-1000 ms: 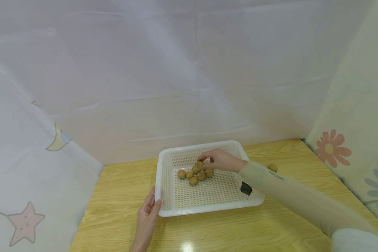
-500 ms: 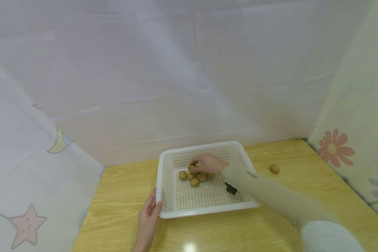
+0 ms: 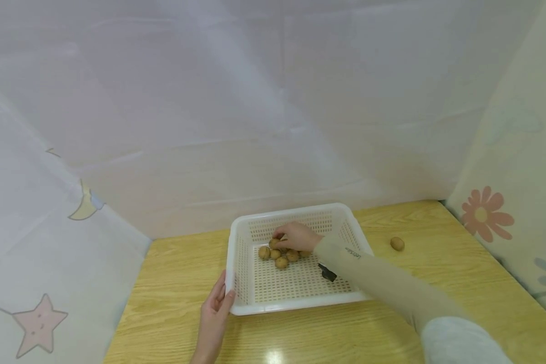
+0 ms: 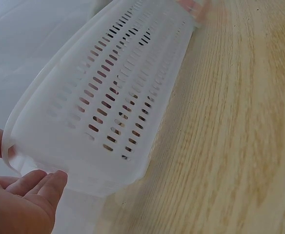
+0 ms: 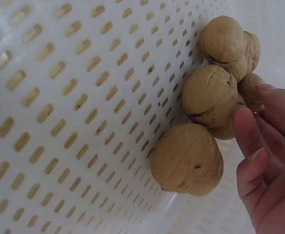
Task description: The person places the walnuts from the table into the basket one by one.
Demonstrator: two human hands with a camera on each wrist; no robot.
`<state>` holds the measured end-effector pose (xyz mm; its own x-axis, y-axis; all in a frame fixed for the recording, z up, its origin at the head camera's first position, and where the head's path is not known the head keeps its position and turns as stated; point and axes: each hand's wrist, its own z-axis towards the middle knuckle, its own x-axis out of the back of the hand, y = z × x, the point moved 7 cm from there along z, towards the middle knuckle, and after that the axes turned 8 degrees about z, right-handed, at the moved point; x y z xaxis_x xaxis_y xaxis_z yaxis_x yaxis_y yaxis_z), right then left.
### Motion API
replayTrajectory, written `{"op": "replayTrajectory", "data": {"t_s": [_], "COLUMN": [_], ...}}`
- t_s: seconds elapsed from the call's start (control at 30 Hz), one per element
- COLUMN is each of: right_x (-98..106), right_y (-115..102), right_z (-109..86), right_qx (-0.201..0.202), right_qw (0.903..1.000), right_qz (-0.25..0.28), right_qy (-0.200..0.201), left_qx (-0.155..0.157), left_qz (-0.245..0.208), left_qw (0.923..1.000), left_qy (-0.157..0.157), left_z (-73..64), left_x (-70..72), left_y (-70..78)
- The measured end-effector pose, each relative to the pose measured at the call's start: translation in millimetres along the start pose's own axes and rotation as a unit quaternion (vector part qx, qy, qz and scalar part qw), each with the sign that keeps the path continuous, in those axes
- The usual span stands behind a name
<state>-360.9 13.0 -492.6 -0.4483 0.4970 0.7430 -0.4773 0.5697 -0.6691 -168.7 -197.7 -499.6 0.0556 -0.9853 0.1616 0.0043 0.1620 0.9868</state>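
Observation:
A white perforated plastic basket (image 3: 296, 305) stands on the wooden table, with several walnuts (image 3: 281, 263) clustered on its floor. At the basket's near left corner my left hand (image 3: 213, 321) grips the rim, thumb above and fingers on the outside; the left wrist view shows these fingers (image 4: 47, 187) against the end wall. My right hand (image 3: 299, 236) reaches inside over the cluster and pinches a walnut (image 3: 274, 243) between thumb and fingers. In the right wrist view that walnut (image 5: 251, 89) is partly covered by the fingertips, and other walnuts (image 5: 187, 160) lie beside it.
One more walnut (image 3: 397, 243) lies on the wooden table (image 3: 455, 263), to the right of the basket. Cloth printed with flowers (image 3: 487, 215), a moon and a star hangs around the table's back and sides. A black strap (image 3: 327, 273) hangs at the right wrist.
My right hand has moved left and slightly down within the basket, carrying the pinched walnut to the left over the cluster. The left hand keeps its grip on the rim.

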Motion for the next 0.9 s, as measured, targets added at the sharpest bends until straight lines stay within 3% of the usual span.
{"op": "replayTrajectory", "data": {"t_s": [0.23,0.43,0.9], "right_x": [11.6,28.4,86.9], "right_y": [1.4,-8.0,-26.9], "right_z": [-6.0,-16.7,-68.8], "right_qx": [-0.022,-0.013,0.004], "right_qw": [0.9993,0.9997,0.999], "right_qz": [0.023,-0.013,0.028], "right_qy": [0.019,0.017,0.034], "left_qx": [0.001,0.005,-0.003], "left_qz": [-0.004,-0.007,-0.012], "left_qw": [1.0,0.9999,0.9999], "left_qy": [-0.003,-0.006,-0.007], "left_z": [0.0,-0.4,-0.6], "left_x": [0.1,-0.2,0.0], "left_y": [1.2,1.9,2.5]}}
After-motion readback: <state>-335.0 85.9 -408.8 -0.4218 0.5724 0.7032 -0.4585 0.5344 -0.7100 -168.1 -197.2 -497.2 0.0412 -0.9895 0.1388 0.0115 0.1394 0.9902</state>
